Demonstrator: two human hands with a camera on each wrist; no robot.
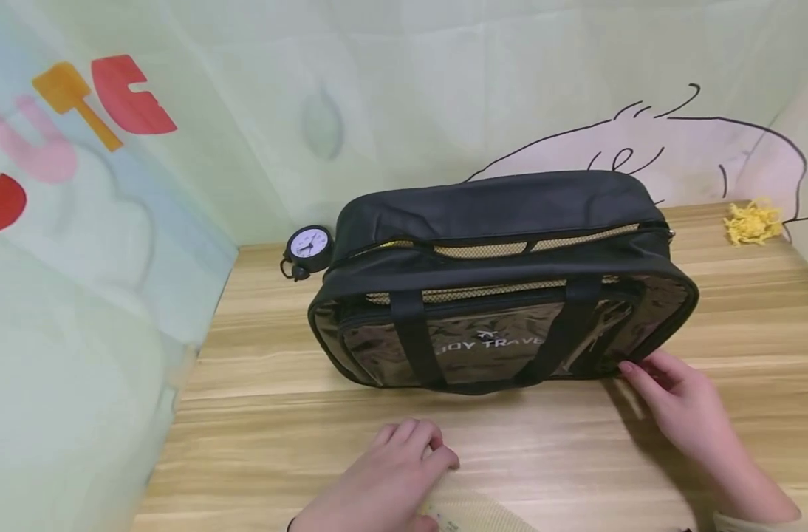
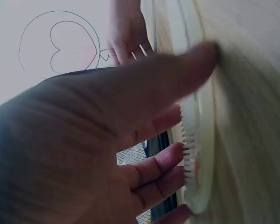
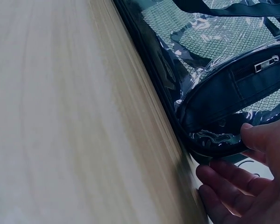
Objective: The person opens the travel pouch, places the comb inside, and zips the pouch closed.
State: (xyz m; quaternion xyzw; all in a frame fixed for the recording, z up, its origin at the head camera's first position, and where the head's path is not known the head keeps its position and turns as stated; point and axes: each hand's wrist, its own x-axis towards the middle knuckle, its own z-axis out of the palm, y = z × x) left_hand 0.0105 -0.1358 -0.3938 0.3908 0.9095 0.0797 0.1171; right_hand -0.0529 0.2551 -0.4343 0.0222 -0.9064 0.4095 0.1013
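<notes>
A black travel bag (image 1: 504,258) with clear panels and two straps stands upright, its zip opening partly gaping on top. My right hand (image 1: 683,399) is at the bag's lower right corner. In the right wrist view, the right thumb (image 3: 256,135) lies on the clear front, with a finger passing behind the edge. Nearer to me, my left hand (image 1: 391,473) holds a pale comb (image 1: 473,510) low over the table. The left wrist view shows the fingers (image 2: 161,158) against the comb's teeth and the thumb across its back.
A small black alarm clock (image 1: 309,244) stands just left of the bag. A yellow tangled bundle (image 1: 752,222) lies at the back right. Printed cloth (image 1: 391,96) hangs behind and along the left of the wooden table (image 1: 258,414).
</notes>
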